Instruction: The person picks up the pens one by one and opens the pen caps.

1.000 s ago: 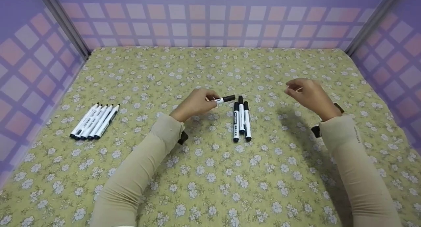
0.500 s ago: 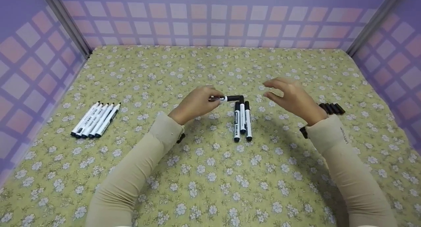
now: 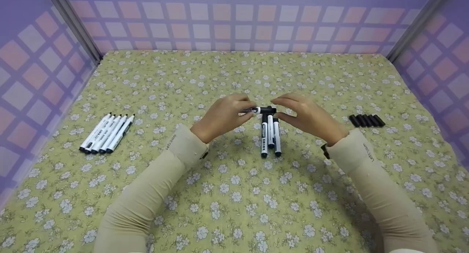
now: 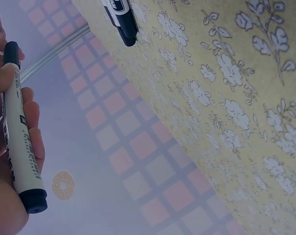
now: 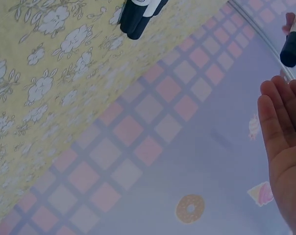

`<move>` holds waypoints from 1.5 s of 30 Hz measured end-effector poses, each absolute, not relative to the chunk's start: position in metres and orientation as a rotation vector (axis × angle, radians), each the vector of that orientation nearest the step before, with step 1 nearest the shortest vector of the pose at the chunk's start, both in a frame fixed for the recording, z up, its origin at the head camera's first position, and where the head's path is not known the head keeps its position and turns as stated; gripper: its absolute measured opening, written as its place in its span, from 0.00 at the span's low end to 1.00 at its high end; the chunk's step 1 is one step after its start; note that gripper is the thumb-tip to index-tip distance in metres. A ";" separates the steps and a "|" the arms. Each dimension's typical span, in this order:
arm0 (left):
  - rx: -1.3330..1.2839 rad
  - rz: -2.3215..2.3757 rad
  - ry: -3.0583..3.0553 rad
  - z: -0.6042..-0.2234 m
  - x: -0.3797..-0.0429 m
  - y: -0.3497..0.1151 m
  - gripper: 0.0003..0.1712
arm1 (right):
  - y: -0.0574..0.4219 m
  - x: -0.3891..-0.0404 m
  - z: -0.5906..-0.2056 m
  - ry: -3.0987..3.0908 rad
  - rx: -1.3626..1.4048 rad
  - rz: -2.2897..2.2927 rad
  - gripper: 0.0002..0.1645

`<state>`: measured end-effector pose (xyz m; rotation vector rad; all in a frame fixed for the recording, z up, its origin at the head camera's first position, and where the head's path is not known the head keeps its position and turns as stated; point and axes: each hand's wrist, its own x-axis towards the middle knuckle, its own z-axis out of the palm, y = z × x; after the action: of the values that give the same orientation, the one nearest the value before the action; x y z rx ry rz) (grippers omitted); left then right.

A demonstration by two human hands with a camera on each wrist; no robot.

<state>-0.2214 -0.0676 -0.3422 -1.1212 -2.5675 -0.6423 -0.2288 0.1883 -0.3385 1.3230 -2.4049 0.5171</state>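
Observation:
My left hand grips a white whiteboard marker with its black cap on, the cap pointing right. In the left wrist view the dark end plug lies near the palm. My right hand is held close to the capped end, its thumb and fingers apart with the cap at the gap. The right wrist view shows its fingers extended and the cap just beyond the fingertips. Below the hands, three capped markers lie side by side on the cloth, their cap ends partly hidden by the held marker.
At the left, several uncapped markers lie in a slanted row, tips away from me. Several black caps form a row at the right. A flowered yellow cloth covers the table, with checkered purple walls around it.
My right hand has moved left from near the caps toward the held marker, uncovering the cap row. My left hand has brought its marker slightly right, over the three markers.

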 end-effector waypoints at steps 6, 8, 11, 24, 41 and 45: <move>-1.152 -0.569 -2.501 -0.341 -0.219 -0.067 0.14 | 0.182 -0.227 -0.341 -2.354 1.384 0.539 0.21; -1.161 -0.571 -2.490 -0.341 -0.218 -0.067 0.14 | 0.180 -0.226 -0.342 -2.338 1.395 0.544 0.20; -1.177 -0.580 -2.473 -0.342 -0.217 -0.067 0.15 | 0.178 -0.224 -0.343 -2.327 1.398 0.540 0.19; -1.225 -0.603 -2.379 -0.342 -0.215 -0.064 0.14 | 0.174 -0.219 -0.346 -2.283 1.403 0.522 0.16; -1.245 -0.534 -2.345 -0.345 -0.213 -0.064 0.15 | 0.173 -0.222 -0.352 -2.189 1.425 0.473 0.16; -1.255 -0.530 -2.362 -0.345 -0.213 -0.064 0.16 | 0.172 -0.222 -0.352 -2.199 1.422 0.472 0.16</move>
<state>-0.2130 -0.0637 -0.3453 -1.2546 -2.3624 -0.5304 -0.2219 0.1722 -0.3522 1.4224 -2.1989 0.4725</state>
